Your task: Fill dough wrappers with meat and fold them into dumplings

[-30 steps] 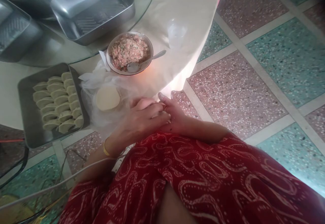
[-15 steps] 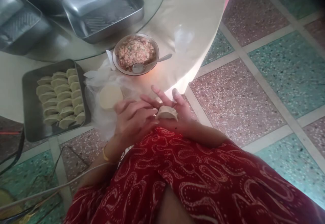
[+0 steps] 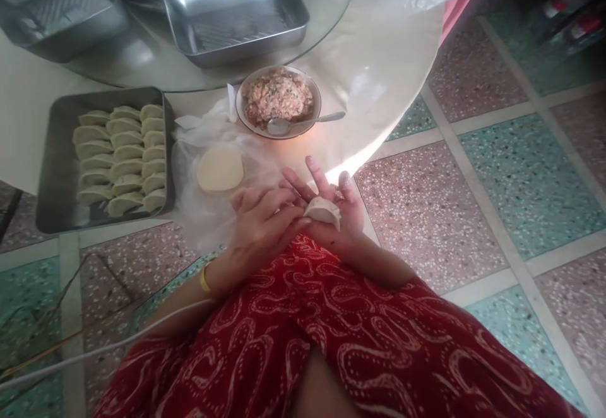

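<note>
A folded dumpling [image 3: 322,211] sits in my right hand [image 3: 348,216], supported by its thumb and fingers, while some of the fingers stretch out toward the table. My left hand [image 3: 265,219], with a yellow bracelet at the wrist, has its curled fingertips at the left end of the dumpling, gripping its edge. The fingers partly hide that end. Just beyond my left hand, round dough wrappers [image 3: 220,168] lie on a clear plastic bag [image 3: 189,213]. Further up stands a bowl of minced filling [image 3: 279,93], with a spoon [image 3: 279,127] resting in it.
To the left, a metal tray [image 3: 57,165] holds rows of finished dumplings [image 3: 127,153] at the table's edge. Larger metal pans [image 3: 237,23] stand on the glass turntable [image 3: 326,26]. A white cable [image 3: 118,340] crosses at lower left.
The view has shifted, so the table things appear further right and the tray slightly higher. Both hands stay together at the dumpling, with only small finger movement.
</note>
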`<state>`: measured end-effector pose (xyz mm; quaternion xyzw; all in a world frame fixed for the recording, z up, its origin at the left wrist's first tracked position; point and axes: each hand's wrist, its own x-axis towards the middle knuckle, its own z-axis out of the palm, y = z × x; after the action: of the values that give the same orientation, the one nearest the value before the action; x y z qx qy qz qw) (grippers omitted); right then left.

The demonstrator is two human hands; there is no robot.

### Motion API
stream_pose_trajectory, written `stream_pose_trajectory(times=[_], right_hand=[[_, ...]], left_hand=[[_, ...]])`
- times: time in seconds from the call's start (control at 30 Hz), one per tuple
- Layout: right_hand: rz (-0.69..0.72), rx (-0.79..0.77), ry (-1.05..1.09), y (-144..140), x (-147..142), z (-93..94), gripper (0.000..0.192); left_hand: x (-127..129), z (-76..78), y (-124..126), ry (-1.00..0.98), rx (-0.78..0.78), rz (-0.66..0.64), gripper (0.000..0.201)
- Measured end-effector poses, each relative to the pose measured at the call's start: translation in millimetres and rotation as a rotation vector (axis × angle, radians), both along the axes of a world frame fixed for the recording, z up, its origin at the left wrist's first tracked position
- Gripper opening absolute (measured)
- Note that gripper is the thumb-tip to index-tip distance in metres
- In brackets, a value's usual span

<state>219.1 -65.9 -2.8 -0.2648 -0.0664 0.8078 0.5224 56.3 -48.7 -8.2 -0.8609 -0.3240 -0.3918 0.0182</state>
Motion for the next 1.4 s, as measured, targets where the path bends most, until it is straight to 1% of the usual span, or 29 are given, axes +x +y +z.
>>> stream_pose_trajectory(times=[0.1, 0.27, 0.37, 0.47, 0.53, 0.63, 0.7, 0.8, 1.0, 1.13, 1.23, 1.33, 1.4], right_hand=[[0.024, 0.008, -0.030, -0.4, -0.3, 0.0, 0.058], [0.019, 0.026, -0.015, -0.5, -2.0, 1.5, 0.058], [-0.003, 0.002, -0.045, -0.5, -2.3, 2.9, 0.059], [-0.003, -0.015, -0.057, -1.0, -1.7, 1.7, 0.059], [-0.010, -0.013, -0.071, -1.2, -1.1, -0.3, 0.057], [-0.011, -0.002, -0.107, -0.9, -1.1, -2.1, 0.057], [0.003, 0.004, -0.141, -0.1, -1.9, -1.9, 0.059], [0.029, -0.023, -0.175, 1.4, -3.7, -0.6, 0.061], [0.057, -0.046, -0.066, 3.1, -4.9, -2.1, 0.057], [0.064, -0.062, -0.030, 4.3, -5.0, -3.3, 0.058], [0.115, -0.069, 0.004, 5.8, -5.7, -3.3, 0.058], [0.153, -0.102, 0.021, 7.4, -7.5, -3.3, 0.059], [0.152, -0.116, 0.038, 8.3, -9.0, -3.8, 0.057]], left_hand=[[-3.3, 3.4, -2.2, 0.018, -0.004, 0.032, 0.014], [-3.4, 4.4, -4.3, 0.023, -0.013, 0.044, 0.013], [-1.3, 1.3, -5.0, 0.024, -0.046, 0.019, 0.011], [1.1, -1.5, -6.2, -0.018, -0.057, -0.024, 0.010], [1.4, -2.0, -7.7, -0.023, -0.064, -0.019, 0.010], [-0.9, -0.1, -9.9, -0.018, -0.115, 0.002, 0.009], [-3.1, 2.3, -10.4, -0.010, -0.142, 0.017, 0.014], [-3.7, 5.2, -8.4, -0.016, -0.128, 0.028, 0.017], [1.0, 3.4, -4.0, -0.068, -0.137, -0.041, 0.009], [-3.2, 3.4, -4.3, -0.028, -0.138, 0.008, 0.013], [-6.4, 4.0, -3.1, -0.003, -0.129, 0.034, 0.016], [-7.5, 2.9, -1.6, -0.001, -0.121, 0.018, 0.013], [-8.2, 2.8, -1.3, 0.018, -0.113, -0.005, 0.011]])
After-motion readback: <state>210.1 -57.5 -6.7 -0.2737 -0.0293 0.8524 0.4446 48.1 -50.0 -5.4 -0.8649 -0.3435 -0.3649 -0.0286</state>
